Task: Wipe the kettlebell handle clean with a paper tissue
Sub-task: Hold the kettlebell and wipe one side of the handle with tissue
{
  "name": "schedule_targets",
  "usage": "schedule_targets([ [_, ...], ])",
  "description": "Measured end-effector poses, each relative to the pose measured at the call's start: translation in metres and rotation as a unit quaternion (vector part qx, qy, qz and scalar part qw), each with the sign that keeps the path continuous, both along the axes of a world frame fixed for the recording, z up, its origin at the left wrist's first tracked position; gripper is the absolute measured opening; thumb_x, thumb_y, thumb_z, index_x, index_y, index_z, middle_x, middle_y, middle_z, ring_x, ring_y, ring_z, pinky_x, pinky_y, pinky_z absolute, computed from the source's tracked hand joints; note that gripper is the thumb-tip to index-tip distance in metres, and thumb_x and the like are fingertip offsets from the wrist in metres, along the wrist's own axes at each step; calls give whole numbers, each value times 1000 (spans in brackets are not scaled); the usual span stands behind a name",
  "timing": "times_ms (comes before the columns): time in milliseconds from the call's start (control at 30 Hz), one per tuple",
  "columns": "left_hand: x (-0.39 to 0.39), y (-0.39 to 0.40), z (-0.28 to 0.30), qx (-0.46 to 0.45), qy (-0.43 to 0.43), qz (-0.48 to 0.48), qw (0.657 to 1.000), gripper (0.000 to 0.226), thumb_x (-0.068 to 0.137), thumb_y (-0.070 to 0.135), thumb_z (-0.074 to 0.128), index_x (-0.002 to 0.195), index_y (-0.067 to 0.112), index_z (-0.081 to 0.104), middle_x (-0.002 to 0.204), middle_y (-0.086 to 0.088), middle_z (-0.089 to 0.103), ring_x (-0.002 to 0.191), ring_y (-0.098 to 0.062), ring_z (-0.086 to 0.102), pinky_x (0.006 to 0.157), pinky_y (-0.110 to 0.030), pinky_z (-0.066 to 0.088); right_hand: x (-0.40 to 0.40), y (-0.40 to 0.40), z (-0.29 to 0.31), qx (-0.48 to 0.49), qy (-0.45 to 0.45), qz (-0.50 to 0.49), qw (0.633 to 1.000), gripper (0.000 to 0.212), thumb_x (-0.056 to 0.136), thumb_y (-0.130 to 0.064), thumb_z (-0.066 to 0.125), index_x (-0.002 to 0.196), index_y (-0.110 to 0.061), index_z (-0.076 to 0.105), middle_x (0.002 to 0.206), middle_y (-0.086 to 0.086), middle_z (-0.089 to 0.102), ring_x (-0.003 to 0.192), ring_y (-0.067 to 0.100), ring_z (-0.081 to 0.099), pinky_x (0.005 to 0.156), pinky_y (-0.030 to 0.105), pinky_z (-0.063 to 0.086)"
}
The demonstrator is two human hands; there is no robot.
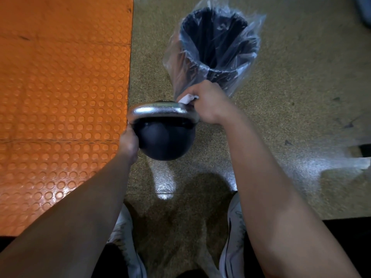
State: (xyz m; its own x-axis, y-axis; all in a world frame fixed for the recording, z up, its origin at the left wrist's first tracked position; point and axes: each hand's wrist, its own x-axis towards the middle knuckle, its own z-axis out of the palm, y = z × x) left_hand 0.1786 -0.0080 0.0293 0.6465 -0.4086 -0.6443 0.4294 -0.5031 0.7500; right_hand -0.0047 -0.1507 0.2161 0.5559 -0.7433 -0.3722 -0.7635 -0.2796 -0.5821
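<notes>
Speckled floor (291, 121) beside orange mat (60, 97), lined bin (218, 43) beyond; left hand (128, 142) cupping kettlebell (164, 141); right hand (206, 103) pinching tissue (187, 98) against handle (158, 110)

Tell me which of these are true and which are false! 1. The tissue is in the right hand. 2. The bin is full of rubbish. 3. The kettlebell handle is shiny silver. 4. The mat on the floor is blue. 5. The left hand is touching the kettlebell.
1. True. The right hand grips the white paper tissue at the right end of the handle.
2. False. The bin, lined with a clear plastic bag, looks dark inside and no rubbish shows.
3. True. The handle is shiny silver; the kettlebell ball is black.
4. False. The mat is orange with round bumps.
5. True. The left hand holds the kettlebell's left side.
</notes>
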Motion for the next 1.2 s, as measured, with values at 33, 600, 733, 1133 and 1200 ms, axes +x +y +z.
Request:
schedule_targets([
  [33, 1, 0, -1, -1, -2, 2, 1000, 55, 103, 47, 42, 132, 3, 58, 131, -16, 62, 125, -32, 55, 110, -49, 42, -3, -1, 2, -8, -7, -6, 1000, 44, 96, 6, 55, 108, -27, 81, 116, 5, 74, 102, 23, 68, 91, 37, 56],
  [600, -2, -1, 4, 19, -30, -8, 999, 57, 105, 45, 36, 131, 0, 58, 133, -18, 60, 127, -32, 53, 111, -46, 41, -7, 8, -11, 4, 2, -40, 999, 44, 95, 4, 51, 113, -26, 79, 116, 9, 72, 101, 27, 65, 90, 39, 56],
  [733, 1, -1, 1, 16, -23, -6, 1000, 58, 101, 49, 39, 132, 3, 59, 133, -13, 61, 125, -28, 54, 112, -46, 41, -11, 12, -7, 6, -49, -70, 996, 47, 95, 4, 53, 112, -30, 80, 118, 5, 74, 105, 24, 66, 86, 32, 54],
  [1133, -3, -1, 6, 15, -29, -14, 999, 54, 105, 44, 35, 133, 3, 57, 132, -14, 60, 124, -28, 53, 112, -43, 40, -25, 14, -12, -2, -35, -81, 996, 37, 98, -3, 59, 117, -29, 78, 116, 7, 73, 102, 25, 67, 88, 35, 55],
  [1200, -3, 0, 8, 16, -21, -13, 1000, 55, 105, 44, 34, 132, 3, 57, 133, -14, 60, 124, -28, 53, 112, -45, 40, -22, 12, -16, -1, -1, -57, 998, 41, 99, -2, 54, 119, -29, 77, 119, 8, 72, 105, 27, 66, 88, 33, 52],
])
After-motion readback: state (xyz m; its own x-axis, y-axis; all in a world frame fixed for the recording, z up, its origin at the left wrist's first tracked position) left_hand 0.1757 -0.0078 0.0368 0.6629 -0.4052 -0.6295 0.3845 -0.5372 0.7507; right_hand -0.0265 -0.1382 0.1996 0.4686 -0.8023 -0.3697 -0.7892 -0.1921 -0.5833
